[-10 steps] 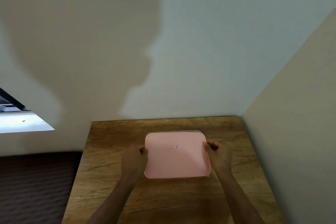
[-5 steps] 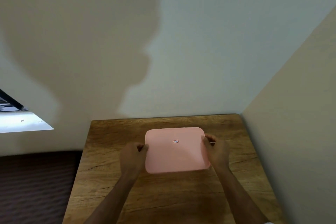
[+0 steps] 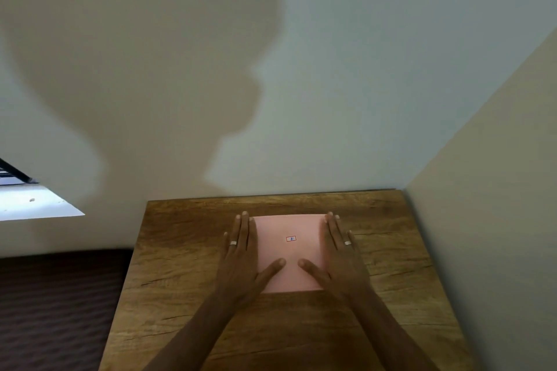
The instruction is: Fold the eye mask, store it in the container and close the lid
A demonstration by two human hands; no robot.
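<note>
Head view: the pink lid (image 3: 287, 250) lies flat at the middle of the wooden table (image 3: 187, 250). A second ago both hands gripped its side edges; now the left hand (image 3: 241, 259) and right hand (image 3: 340, 259) lie spread and flat on it — fingers along its sides, thumbs near the middle — grasping nothing. The container and eye mask are presumably hidden beneath — the lid looks pressed shut.

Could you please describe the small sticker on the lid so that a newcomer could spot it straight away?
On the brown wooden table in the wall corner lies a flat pink plastic lid, pressed by the left hand and right hand. Just above its middle sits a tiny red-bordered rectangular sticker, the only mark on the plain pink surface.
</note>
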